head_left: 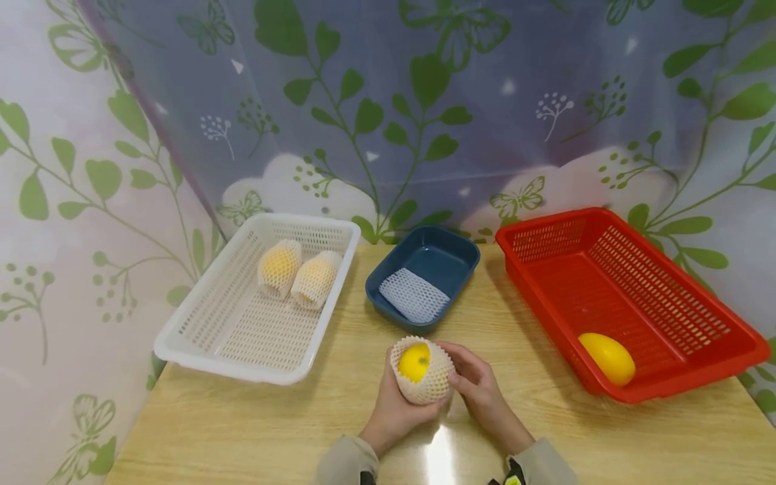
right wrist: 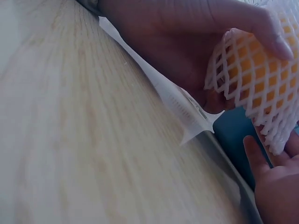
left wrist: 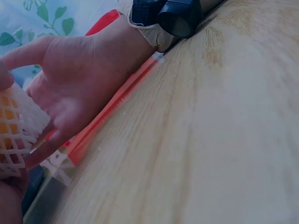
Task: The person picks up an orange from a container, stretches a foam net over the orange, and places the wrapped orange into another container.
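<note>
A yellow fruit (head_left: 415, 364) sits in a white foam net sleeve (head_left: 438, 381), its top with a small brownish spot showing through the opening. My left hand (head_left: 401, 405) grips the netted fruit from below and the left, its thumb lying across the net in the right wrist view. From the right, my right hand (head_left: 479, 389) holds the sleeve's edge between thumb and fingers, its palm (left wrist: 77, 91) apart from the fruit in the left wrist view. Both hands are above the near middle of the table.
A white basket (head_left: 242, 367) at left contains two netted yellow fruits (head_left: 315, 279). A blue tray (head_left: 445, 252) behind the hands contains flat foam nets (head_left: 415, 295). At right, a red basket (head_left: 545, 316) contains one bare yellow fruit (head_left: 608, 358). A patterned curtain (head_left: 388, 135) hangs behind the wooden table (head_left: 242, 424).
</note>
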A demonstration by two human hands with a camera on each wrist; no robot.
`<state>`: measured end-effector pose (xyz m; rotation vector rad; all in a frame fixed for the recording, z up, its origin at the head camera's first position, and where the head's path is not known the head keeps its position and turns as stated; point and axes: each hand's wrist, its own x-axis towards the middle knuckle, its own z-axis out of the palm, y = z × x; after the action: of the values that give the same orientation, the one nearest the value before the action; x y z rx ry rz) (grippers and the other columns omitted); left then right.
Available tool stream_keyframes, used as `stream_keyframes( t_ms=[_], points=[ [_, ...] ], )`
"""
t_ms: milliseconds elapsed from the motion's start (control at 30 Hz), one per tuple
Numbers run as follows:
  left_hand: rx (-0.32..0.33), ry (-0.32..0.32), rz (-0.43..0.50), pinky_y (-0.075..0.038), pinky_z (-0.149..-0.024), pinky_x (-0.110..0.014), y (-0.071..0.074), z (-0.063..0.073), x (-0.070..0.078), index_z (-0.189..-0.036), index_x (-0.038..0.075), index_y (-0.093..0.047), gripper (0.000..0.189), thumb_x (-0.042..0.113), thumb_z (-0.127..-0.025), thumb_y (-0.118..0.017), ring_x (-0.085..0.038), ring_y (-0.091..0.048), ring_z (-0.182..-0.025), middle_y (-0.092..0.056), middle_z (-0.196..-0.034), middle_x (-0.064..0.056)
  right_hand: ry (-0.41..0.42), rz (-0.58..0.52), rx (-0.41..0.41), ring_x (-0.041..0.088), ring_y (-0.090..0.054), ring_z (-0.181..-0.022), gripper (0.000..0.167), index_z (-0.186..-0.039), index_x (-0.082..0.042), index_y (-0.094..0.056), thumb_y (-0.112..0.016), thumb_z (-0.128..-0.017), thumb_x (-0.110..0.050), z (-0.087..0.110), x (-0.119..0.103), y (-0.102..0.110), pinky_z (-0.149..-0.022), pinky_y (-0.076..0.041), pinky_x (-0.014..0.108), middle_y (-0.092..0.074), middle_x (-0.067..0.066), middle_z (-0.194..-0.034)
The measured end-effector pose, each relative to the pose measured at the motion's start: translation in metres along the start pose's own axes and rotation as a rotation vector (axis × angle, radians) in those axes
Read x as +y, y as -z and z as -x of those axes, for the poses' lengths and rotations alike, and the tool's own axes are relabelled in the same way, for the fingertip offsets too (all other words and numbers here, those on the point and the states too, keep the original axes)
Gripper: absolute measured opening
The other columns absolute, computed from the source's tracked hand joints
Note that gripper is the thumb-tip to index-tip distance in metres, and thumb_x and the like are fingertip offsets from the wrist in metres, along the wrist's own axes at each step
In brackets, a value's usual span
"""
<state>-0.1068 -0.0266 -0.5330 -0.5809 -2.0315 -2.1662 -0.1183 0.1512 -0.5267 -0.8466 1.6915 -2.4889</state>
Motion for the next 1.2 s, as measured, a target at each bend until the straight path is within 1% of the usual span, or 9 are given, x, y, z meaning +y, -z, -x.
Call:
stream_keyframes(
  t_ms=[100,267,400,500,667,867,1000,1100,1200],
  points=[
    [-0.004,-0.002,0.045,-0.04,-0.107,-0.033,0.0001,-0.0003,0.001,-0.141,0.012,-0.034,0.093,0.0,-0.065,-0.087,-0.023,-0.053,-0.121,-0.05,-0.134,-0.011,-0.029,-0.01,0.012,0.017,-0.054,-0.122,0.041,-0.135,0.004,-0.053,-0.051,-0.095,0.002,0.0001,-0.0007,-0.0003,-0.103,-0.043,0.028,-0.059,0.006,-0.134],
    [-0.009,0.041,0.13,-0.042,-0.106,-0.033,0.0006,0.0005,0.004,-0.143,0.012,-0.032,0.094,-0.005,-0.066,-0.084,-0.024,-0.053,-0.12,-0.051,-0.134,-0.012,-0.029,-0.023,0.01,0.017,-0.055,-0.12,0.041,-0.133,0.0,-0.055,-0.054,-0.093,0.004,0.0,-0.0007,-0.0007,-0.102,-0.043,0.028,-0.06,0.007,-0.131],
    [-0.012,0.076,0.135,-0.041,-0.106,-0.032,0.0014,0.0021,0.006,-0.143,0.008,-0.034,0.091,-0.004,-0.068,-0.084,-0.023,-0.054,-0.119,-0.052,-0.133,-0.013,-0.041,-0.028,0.026,0.017,-0.053,-0.124,0.041,-0.132,0.0,-0.055,-0.058,-0.091,0.002,0.0014,0.0013,0.0004,-0.105,-0.041,0.028,-0.059,0.007,-0.133],
    [-0.028,0.114,0.132,-0.041,-0.105,-0.031,0.0024,0.003,0.0079,-0.142,0.008,-0.036,0.088,0.0,-0.07,-0.085,-0.022,-0.054,-0.118,-0.053,-0.132,-0.012,-0.011,-0.057,-0.002,0.018,-0.051,-0.127,0.046,-0.137,0.002,-0.05,-0.059,-0.091,0.0,0.0015,0.0034,0.0019,-0.107,-0.038,0.029,-0.056,0.009,-0.136],
    [-0.074,0.163,0.152,-0.042,-0.104,-0.03,0.0047,0.0038,0.0074,-0.142,0.007,-0.038,0.085,0.007,-0.071,-0.085,-0.022,-0.055,-0.116,-0.054,-0.131,-0.011,0.004,-0.085,-0.075,0.017,-0.055,-0.118,0.045,-0.136,-0.001,-0.053,-0.055,-0.091,-0.003,0.0016,0.0048,0.0026,-0.1,-0.045,0.03,-0.06,0.008,-0.131],
    [-0.079,0.141,0.124,-0.046,-0.1,-0.032,0.0056,0.003,0.0034,-0.142,0.006,-0.041,0.08,0.009,-0.073,-0.082,-0.022,-0.057,-0.112,-0.057,-0.126,-0.012,-0.024,-0.086,-0.082,0.016,-0.057,-0.108,0.037,-0.13,-0.001,-0.054,-0.054,-0.093,-0.005,0.0018,0.0037,0.0009,-0.094,-0.047,0.029,-0.062,0.006,-0.119],
    [-0.084,0.159,0.092,-0.045,-0.101,-0.032,0.0041,0.0014,0.0037,-0.144,0.015,-0.039,0.082,0.014,-0.075,-0.083,-0.022,-0.056,-0.115,-0.056,-0.13,-0.008,-0.071,-0.095,-0.046,0.016,-0.056,-0.107,0.034,-0.127,-0.003,-0.051,-0.053,-0.092,-0.005,0.0024,0.0019,0.0018,-0.093,-0.047,0.028,-0.06,0.006,-0.118],
    [-0.076,0.148,0.08,-0.044,-0.102,-0.033,0.0033,-0.0006,0.005,-0.144,0.019,-0.039,0.082,0.016,-0.076,-0.084,-0.023,-0.054,-0.118,-0.054,-0.133,-0.007,-0.093,-0.1,-0.014,0.016,-0.055,-0.106,0.033,-0.124,-0.004,-0.049,-0.054,-0.091,-0.006,0.0018,0.0005,0.0026,-0.092,-0.047,0.028,-0.058,0.006,-0.117],
    [-0.048,0.112,0.111,-0.047,-0.098,-0.035,0.0033,-0.0014,0.0053,-0.139,0.015,-0.038,0.079,0.012,-0.075,-0.084,-0.027,-0.054,-0.116,-0.051,-0.133,-0.011,-0.094,-0.105,0.003,0.016,-0.054,-0.107,0.034,-0.124,-0.004,-0.048,-0.055,-0.091,-0.005,0.0015,-0.0003,0.0028,-0.092,-0.047,0.028,-0.057,0.007,-0.117]
  ],
)
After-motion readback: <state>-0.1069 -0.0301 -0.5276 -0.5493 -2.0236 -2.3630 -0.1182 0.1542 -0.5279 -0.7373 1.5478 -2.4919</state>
